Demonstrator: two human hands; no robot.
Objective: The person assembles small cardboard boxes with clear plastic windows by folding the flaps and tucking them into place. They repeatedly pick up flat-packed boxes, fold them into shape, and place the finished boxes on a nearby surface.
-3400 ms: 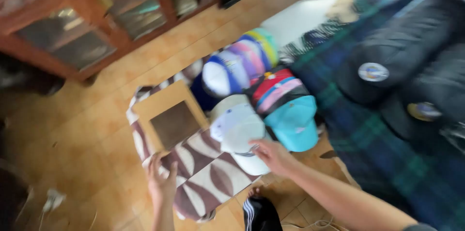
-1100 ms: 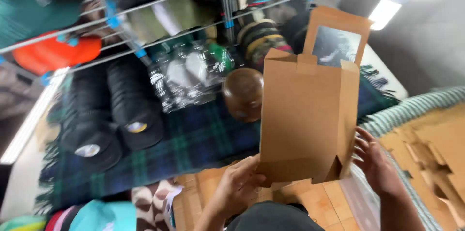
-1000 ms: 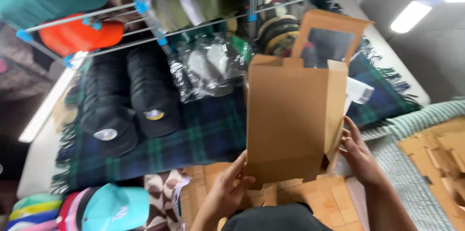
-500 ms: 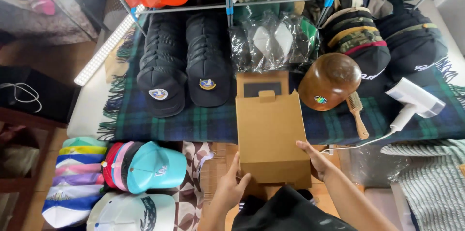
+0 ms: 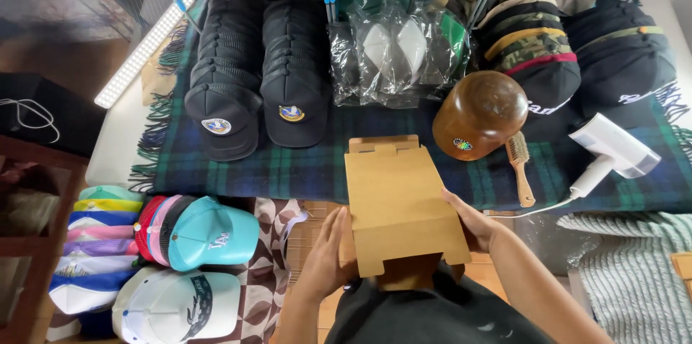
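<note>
1. the cardboard box (image 5: 400, 203) sits at the centre of the view, held upright against the person's chest, its long face up and a tabbed flap at its far, twelve o'clock end.
2. the left hand (image 5: 326, 261) presses flat on the box's side at about seven o'clock, fingers stretched out and together, palm on the cardboard rather than curled round it.
3. the right hand (image 5: 476, 223) cups the opposite side at about four o'clock, fingers bent round the edge and gripping the box wall.
4. judging by its shape, the box is already folded up from a flat sheet into a sleeve with squared sides; the near end looks stepped and loose, so it is probably not yet tucked shut.
5. the far flap stands unfolded too, and nothing shows inside, though the inside is hidden from here.
6. no cap is in either hand; the turquoise cap (image 5: 213, 232) lies at nine o'clock on a row of caps, and a white cap (image 5: 176, 308) lies below it at eight o'clock.
7. at twelve o'clock the tartan blanket (image 5: 288, 167) carries two stacks of dark caps (image 5: 259, 91) and bagged caps (image 5: 396, 52).
8. at two o'clock stand a wooden head form (image 5: 479, 113), a brush (image 5: 520, 171) and a white steamer (image 5: 613, 149), all well apart from the box.
</note>
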